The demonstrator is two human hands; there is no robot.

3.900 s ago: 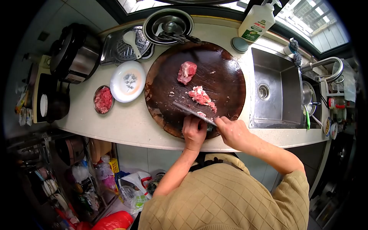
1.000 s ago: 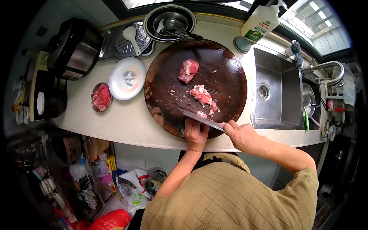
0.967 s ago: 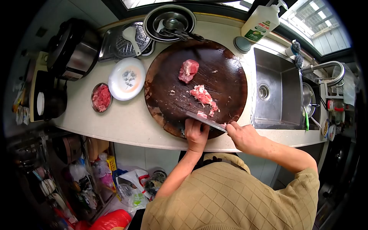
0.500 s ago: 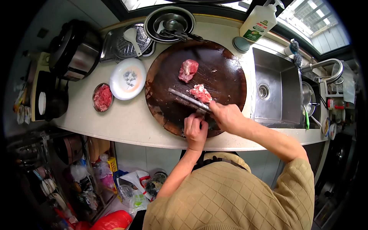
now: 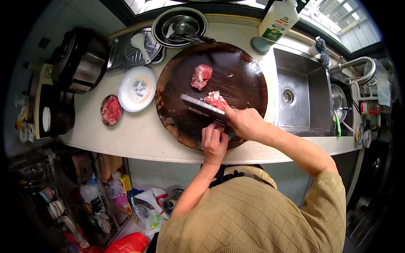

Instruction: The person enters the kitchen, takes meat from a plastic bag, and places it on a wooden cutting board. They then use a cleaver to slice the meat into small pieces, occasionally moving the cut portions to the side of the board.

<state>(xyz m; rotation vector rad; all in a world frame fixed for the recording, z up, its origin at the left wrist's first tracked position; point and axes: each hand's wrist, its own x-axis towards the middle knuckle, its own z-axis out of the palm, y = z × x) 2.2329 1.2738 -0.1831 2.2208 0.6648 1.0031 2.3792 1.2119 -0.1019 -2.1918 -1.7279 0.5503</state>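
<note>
My right hand [image 5: 247, 123] is closed around the handle of a cleaver [image 5: 201, 104], its blade slanting left across a round wooden chopping board [image 5: 177, 69]. My left hand [image 5: 214, 142], fingers curled, presses a small pale piece of meat [image 5: 218, 127] against the board just below the blade; most of that piece is hidden. Beyond the blade lies a small heap of cut raw meat [image 5: 216, 100]. Farther up the board sits a larger chunk of red meat [image 5: 201, 77].
Left of the board are a white flowered plate [image 5: 137, 87] and a small metal bowl of cut meat [image 5: 111, 110]. Nested metal bowls [image 5: 158, 26] stand behind. A steel sink [image 5: 301, 107], a round lid [image 5: 260, 45] and a white bottle [image 5: 278, 21] are on the right.
The view has shifted slightly, so the board and meat sit a little farther left. The cleaver has tilted and shows more of its blade face. Both hands keep their hold.
</note>
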